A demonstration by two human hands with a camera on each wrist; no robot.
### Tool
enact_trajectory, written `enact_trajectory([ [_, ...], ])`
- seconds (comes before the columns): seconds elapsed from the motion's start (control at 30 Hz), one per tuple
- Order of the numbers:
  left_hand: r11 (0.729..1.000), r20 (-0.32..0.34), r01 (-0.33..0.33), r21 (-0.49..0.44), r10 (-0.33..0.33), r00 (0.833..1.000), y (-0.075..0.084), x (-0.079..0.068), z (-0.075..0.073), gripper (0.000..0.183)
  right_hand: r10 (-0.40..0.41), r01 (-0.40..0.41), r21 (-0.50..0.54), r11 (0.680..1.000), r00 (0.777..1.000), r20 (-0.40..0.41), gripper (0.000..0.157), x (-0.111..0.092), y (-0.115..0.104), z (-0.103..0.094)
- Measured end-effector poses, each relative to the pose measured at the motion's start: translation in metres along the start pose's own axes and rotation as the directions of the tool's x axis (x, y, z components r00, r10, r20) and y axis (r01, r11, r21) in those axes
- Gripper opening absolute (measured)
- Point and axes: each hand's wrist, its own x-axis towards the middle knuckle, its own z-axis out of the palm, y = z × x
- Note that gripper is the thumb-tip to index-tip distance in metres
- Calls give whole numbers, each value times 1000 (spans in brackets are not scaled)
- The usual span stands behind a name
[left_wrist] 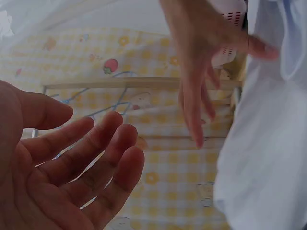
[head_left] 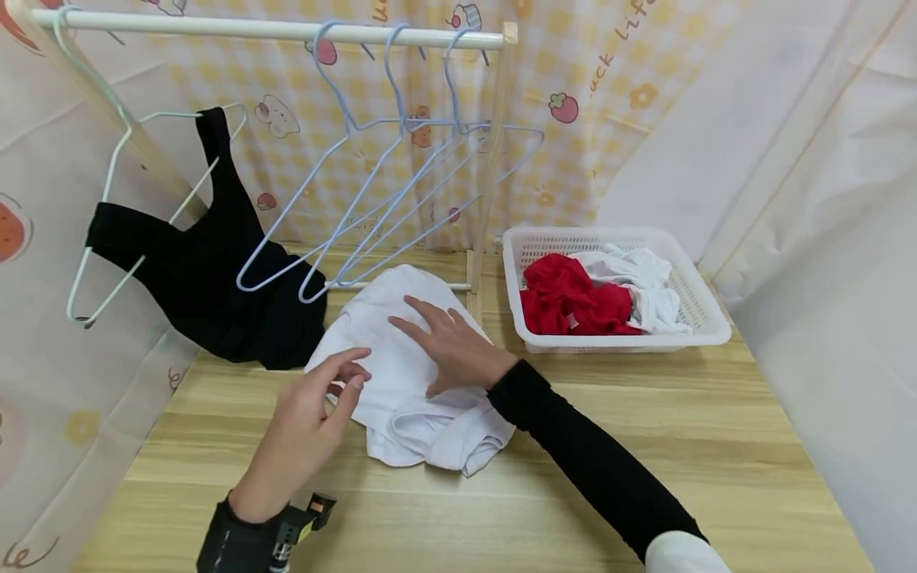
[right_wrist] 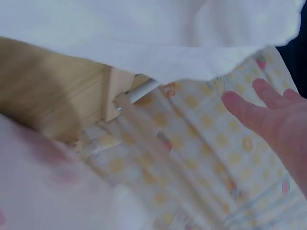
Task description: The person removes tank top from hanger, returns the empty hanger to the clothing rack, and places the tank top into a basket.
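Note:
A white cloth garment (head_left: 401, 350) lies bunched on the wooden table, with a folded, strap-like part at its near end. My right hand (head_left: 458, 354) is over it, fingers spread and gripping nothing; whether it touches the cloth I cannot tell. Near the garment's left edge is my left hand (head_left: 304, 422), its fingers loosely bent and holding nothing. The left wrist view shows that left hand (left_wrist: 81, 172) apart from the garment (left_wrist: 268, 143). In the right wrist view the right fingers (right_wrist: 276, 115) stretch out beside the garment's edge (right_wrist: 168, 57).
A rack with a white rail (head_left: 272, 28) stands at the back. On it hang several blue hangers (head_left: 390, 123) and a pale green hanger (head_left: 107, 183) bearing a black tank top (head_left: 215, 270). A white basket (head_left: 630, 344) at right holds red cloth (head_left: 576, 298) and white cloth (head_left: 641, 282).

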Motion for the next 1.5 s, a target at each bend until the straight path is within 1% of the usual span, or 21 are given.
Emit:
enact_trajectory([
  [0.07, 1000, 0, 26, -17, -26, 1000, -4, -6, 7, 31, -3, 6, -33, 999, 997, 78, 141, 17, 0, 4],
  [0.13, 998, 3, 52, -34, -52, 999, -6, -10, 12, 31, 6, 2, -52, 999, 989, 151, 144, 32, 1, 7],
  [0.3, 991, 23, 113, -70, -112, 993, -6, -17, 21, 29, 49, -40, -39, 998, 955, 293, 145, 63, 2, 14],
  [0.47, 984, 57, 156, -81, -152, 987, -7, -19, 25, 29, 84, -78, -31, 996, 927, 365, 144, 85, 2, 16],
  [0.57, 979, 64, 176, -102, -170, 983, -7, -21, 27, 31, 101, -93, -38, 995, 913, 395, 138, 92, 3, 20],
  [0.7, 974, 69, 191, -122, -184, 980, -6, -23, 30, 32, 101, -114, 4, 993, 894, 437, 127, 89, 9, 24],
  [0.8, 969, 87, 217, -121, -208, 974, -7, -25, 30, 32, 67, -113, 70, 991, 881, 469, 118, 82, 13, 16],
  [0.9, 962, 105, 247, -115, -235, 966, -10, -26, 27, 32, 30, -94, 99, 991, 857, 514, 113, 72, 13, 7],
  [0.97, 958, 104, 264, -113, -253, 962, -11, -27, 26, 31, 13, -76, 93, 993, 837, 547, 115, 64, 12, 3],
  [1.07, 952, 105, 282, -121, -270, 957, -12, -29, 25, 30, 12, -62, 64, 996, 807, 591, 126, 47, 8, 2],
  [1.13, 949, 109, 289, -126, -277, 955, -12, -30, 25, 30, 23, -62, 44, 997, 796, 605, 136, 35, 3, 3],
  [1.2, 948, 112, 290, -131, -277, 954, -12, -30, 26, 30, 39, -71, 29, 997, 793, 609, 143, 25, -1, 5],
  [1.27, 948, 115, 292, -129, -278, 954, -12, -29, 27, 30, 48, -69, 13, 998, 810, 585, 147, 15, -6, 8],
  [1.33, 947, 121, 295, -128, -281, 952, -12, -28, 27, 30, 43, -54, 4, 999, 837, 546, 146, 6, -8, 11],
  [1.4, 945, 129, 300, -131, -284, 950, -12, -28, 28, 30, 27, -31, -1, 1000, 867, 497, 138, -1, -9, 11],
  [1.43, 944, 132, 302, -133, -285, 949, -12, -28, 28, 31, 14, -17, 2, 1000, 882, 472, 131, -4, -9, 11],
  [1.5, 942, 130, 307, -135, -290, 948, -13, -28, 28, 31, -19, 9, 26, 1000, 901, 434, 112, -9, -8, 10],
])
